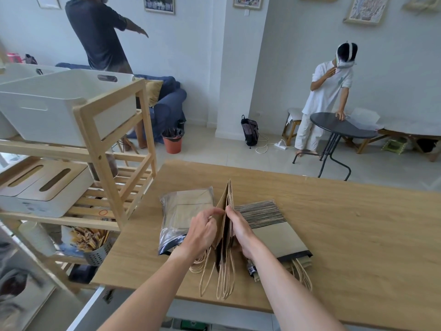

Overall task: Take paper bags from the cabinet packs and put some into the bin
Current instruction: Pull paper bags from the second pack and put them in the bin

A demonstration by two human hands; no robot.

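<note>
Fingers of both hands (202,231) (241,229) pinch upright paper bags (228,211), hiding lower edges.

Home living room: sofa (167,101), framed pictures (159,4).

One head-worn wide-angle camera looked forward and down, close over the wooden table (334,223) filling the lower frame.

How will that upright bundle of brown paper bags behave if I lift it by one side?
The bundle of paper bags will likely fan apart, since its sheets already splay at the top between the left hand and right hand. It looks light and fairly stiff. Its twine handles hang loose and may snag.
</note>
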